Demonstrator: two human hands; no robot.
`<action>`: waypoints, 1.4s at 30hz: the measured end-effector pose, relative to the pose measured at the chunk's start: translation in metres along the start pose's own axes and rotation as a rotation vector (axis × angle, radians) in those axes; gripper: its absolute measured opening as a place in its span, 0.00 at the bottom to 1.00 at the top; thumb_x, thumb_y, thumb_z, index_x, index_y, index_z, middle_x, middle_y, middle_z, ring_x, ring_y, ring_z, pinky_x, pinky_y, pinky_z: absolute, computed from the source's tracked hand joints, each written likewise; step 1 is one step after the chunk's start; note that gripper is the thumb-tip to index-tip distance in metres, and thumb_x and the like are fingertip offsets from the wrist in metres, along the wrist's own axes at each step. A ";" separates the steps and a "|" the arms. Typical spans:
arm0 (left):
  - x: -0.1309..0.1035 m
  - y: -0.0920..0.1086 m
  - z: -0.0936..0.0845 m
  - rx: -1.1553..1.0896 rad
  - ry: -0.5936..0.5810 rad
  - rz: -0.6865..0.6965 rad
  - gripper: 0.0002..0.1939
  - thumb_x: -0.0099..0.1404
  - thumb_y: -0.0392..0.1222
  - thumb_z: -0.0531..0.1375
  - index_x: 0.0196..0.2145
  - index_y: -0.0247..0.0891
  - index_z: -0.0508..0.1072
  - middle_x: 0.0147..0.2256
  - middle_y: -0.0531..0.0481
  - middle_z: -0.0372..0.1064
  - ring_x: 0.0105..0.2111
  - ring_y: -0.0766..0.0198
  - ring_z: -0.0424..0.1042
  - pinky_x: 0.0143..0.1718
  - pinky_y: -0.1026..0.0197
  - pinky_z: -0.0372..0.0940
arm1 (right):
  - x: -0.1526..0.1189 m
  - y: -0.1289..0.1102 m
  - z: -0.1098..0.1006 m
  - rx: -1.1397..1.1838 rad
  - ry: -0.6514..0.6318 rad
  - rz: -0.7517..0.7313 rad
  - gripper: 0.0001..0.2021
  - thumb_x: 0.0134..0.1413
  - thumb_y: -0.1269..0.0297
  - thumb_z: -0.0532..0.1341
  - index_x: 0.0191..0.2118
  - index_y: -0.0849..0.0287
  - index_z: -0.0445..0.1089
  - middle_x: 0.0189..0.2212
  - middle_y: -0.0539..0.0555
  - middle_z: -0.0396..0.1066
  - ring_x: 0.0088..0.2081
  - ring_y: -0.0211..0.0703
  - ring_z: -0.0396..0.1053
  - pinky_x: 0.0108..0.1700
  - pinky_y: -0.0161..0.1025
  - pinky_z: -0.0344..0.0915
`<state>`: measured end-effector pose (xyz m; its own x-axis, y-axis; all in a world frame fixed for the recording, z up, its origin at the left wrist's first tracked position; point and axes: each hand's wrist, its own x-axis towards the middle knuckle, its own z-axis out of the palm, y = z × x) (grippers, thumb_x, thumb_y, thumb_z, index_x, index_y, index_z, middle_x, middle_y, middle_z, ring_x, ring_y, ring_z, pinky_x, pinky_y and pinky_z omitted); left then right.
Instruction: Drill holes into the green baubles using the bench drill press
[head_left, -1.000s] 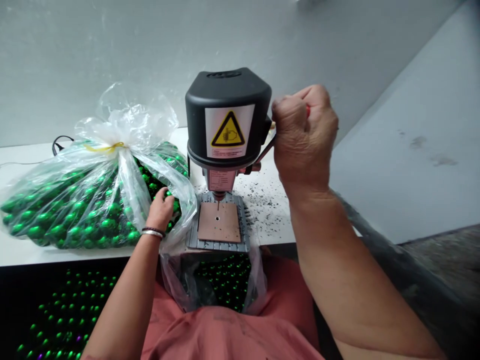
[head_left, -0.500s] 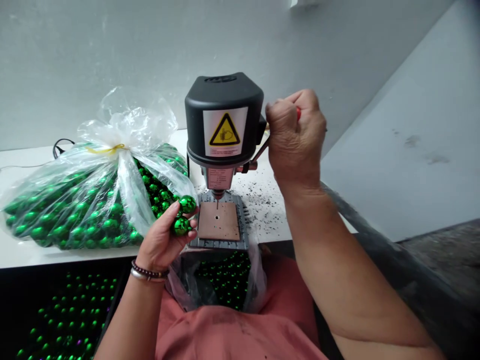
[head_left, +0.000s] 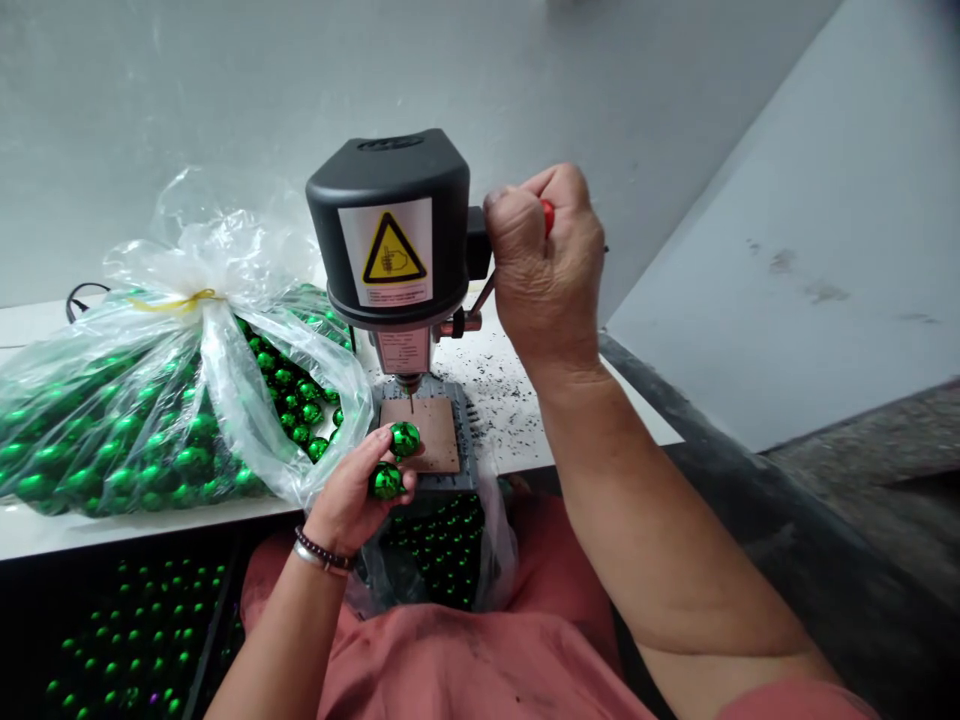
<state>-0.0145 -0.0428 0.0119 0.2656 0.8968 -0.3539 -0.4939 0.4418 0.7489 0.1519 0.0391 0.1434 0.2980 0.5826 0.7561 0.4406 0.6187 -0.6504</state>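
Two shiny green balls, an upper one point(head_left: 405, 439) and a lower one point(head_left: 386, 481), are held in the fingers of my left hand point(head_left: 358, 492). The upper ball is over the brown board point(head_left: 436, 440) on the drill press base, just below the thin drill bit point(head_left: 412, 405); whether they touch is unclear. My right hand point(head_left: 549, 262) is wrapped round the red-tipped lever point(head_left: 549, 216) at the right of the black drill press point(head_left: 388, 230).
A clear plastic bag point(head_left: 255, 420) full of green balls lies on the white table point(head_left: 517, 400) at the left. Dark shavings are scattered right of the base. Another open bag point(head_left: 499, 545) with green balls hangs below the table edge. More green balls fill a dark container at lower left.
My left hand has brought the two balls rightward over the board, nearer the drill bit. My right hand stays on the lever. The whole view has shifted, with the drill press now further left.
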 end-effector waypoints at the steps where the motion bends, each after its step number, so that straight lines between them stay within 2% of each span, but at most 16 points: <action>1: 0.001 -0.001 0.000 -0.010 0.015 -0.015 0.12 0.58 0.45 0.60 0.36 0.36 0.65 0.34 0.48 0.69 0.22 0.70 0.67 0.20 0.67 0.60 | 0.000 0.000 0.000 0.008 0.001 0.002 0.13 0.56 0.61 0.53 0.25 0.58 0.50 0.20 0.43 0.49 0.23 0.27 0.49 0.29 0.31 0.52; 4: 0.002 -0.002 0.000 -0.049 0.057 -0.058 0.12 0.56 0.41 0.61 0.37 0.38 0.65 0.33 0.51 0.68 0.22 0.71 0.68 0.21 0.67 0.63 | -0.001 0.000 0.000 0.016 0.005 0.006 0.13 0.56 0.61 0.53 0.25 0.58 0.50 0.19 0.43 0.48 0.23 0.27 0.48 0.29 0.31 0.51; 6: 0.002 0.000 0.001 -0.044 0.086 -0.064 0.15 0.54 0.38 0.62 0.40 0.38 0.65 0.33 0.51 0.68 0.24 0.70 0.69 0.22 0.67 0.65 | -0.001 0.000 0.000 0.023 0.004 0.006 0.13 0.56 0.61 0.53 0.25 0.58 0.50 0.19 0.43 0.48 0.23 0.27 0.48 0.29 0.30 0.51; 8: 0.003 0.003 0.002 0.007 0.118 -0.047 0.18 0.52 0.35 0.62 0.42 0.37 0.66 0.33 0.51 0.68 0.26 0.68 0.71 0.24 0.66 0.67 | -0.001 0.000 -0.001 0.037 0.004 0.000 0.12 0.55 0.61 0.53 0.25 0.58 0.51 0.20 0.43 0.49 0.24 0.27 0.48 0.30 0.30 0.51; 11: 0.005 0.008 0.002 0.131 0.158 -0.001 0.16 0.51 0.36 0.62 0.40 0.35 0.67 0.33 0.51 0.68 0.28 0.66 0.72 0.27 0.65 0.68 | -0.002 0.000 -0.001 0.046 0.001 -0.005 0.12 0.56 0.60 0.53 0.25 0.58 0.51 0.21 0.44 0.48 0.24 0.27 0.48 0.30 0.31 0.51; 14: 0.011 0.012 0.002 0.341 0.231 0.036 0.16 0.52 0.42 0.62 0.38 0.37 0.68 0.32 0.52 0.68 0.25 0.68 0.71 0.22 0.67 0.65 | -0.003 0.000 -0.001 0.041 -0.003 -0.006 0.13 0.56 0.59 0.52 0.25 0.58 0.50 0.20 0.44 0.48 0.23 0.28 0.47 0.29 0.31 0.51; 18: 0.024 0.013 0.000 0.781 0.326 0.143 0.15 0.52 0.46 0.60 0.37 0.37 0.68 0.25 0.55 0.67 0.18 0.70 0.66 0.17 0.68 0.58 | -0.003 0.001 -0.002 0.062 0.005 -0.029 0.13 0.55 0.58 0.52 0.25 0.57 0.51 0.20 0.44 0.48 0.23 0.29 0.47 0.29 0.32 0.51; 21: 0.032 0.014 -0.001 1.051 0.356 0.190 0.13 0.53 0.45 0.59 0.36 0.37 0.67 0.24 0.54 0.69 0.18 0.69 0.66 0.19 0.67 0.58 | -0.002 0.001 -0.002 0.072 0.018 -0.048 0.13 0.54 0.57 0.52 0.25 0.57 0.51 0.20 0.45 0.49 0.23 0.30 0.48 0.28 0.32 0.51; 24: 0.037 0.014 0.002 1.205 0.378 0.220 0.13 0.54 0.44 0.58 0.37 0.36 0.68 0.28 0.50 0.72 0.23 0.66 0.69 0.25 0.65 0.61 | -0.002 0.001 -0.003 0.081 0.018 -0.050 0.12 0.53 0.58 0.53 0.25 0.57 0.51 0.19 0.45 0.49 0.23 0.31 0.48 0.27 0.33 0.51; 32: 0.044 0.011 0.007 1.446 0.402 0.249 0.18 0.54 0.45 0.59 0.42 0.39 0.69 0.35 0.48 0.73 0.34 0.61 0.71 0.38 0.61 0.61 | -0.003 0.000 -0.004 0.005 0.002 -0.024 0.14 0.55 0.59 0.54 0.25 0.56 0.48 0.21 0.46 0.49 0.23 0.31 0.49 0.27 0.31 0.55; 36: 0.043 0.009 0.008 1.525 0.428 0.278 0.21 0.54 0.47 0.59 0.45 0.41 0.69 0.36 0.49 0.73 0.36 0.60 0.70 0.38 0.61 0.61 | -0.003 0.000 -0.005 0.015 0.006 -0.028 0.14 0.54 0.60 0.54 0.24 0.56 0.48 0.21 0.46 0.50 0.24 0.31 0.50 0.28 0.31 0.56; 42: 0.045 0.011 0.005 1.566 0.430 0.257 0.22 0.52 0.48 0.60 0.45 0.43 0.70 0.34 0.51 0.73 0.32 0.61 0.70 0.33 0.62 0.60 | -0.004 -0.001 -0.006 0.028 0.000 -0.033 0.14 0.54 0.61 0.54 0.24 0.55 0.48 0.20 0.46 0.50 0.23 0.32 0.50 0.27 0.31 0.55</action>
<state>-0.0034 0.0023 0.0069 -0.0539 0.9969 -0.0582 0.8522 0.0763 0.5176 0.1551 0.0330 0.1411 0.2833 0.5619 0.7772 0.4263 0.6521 -0.6269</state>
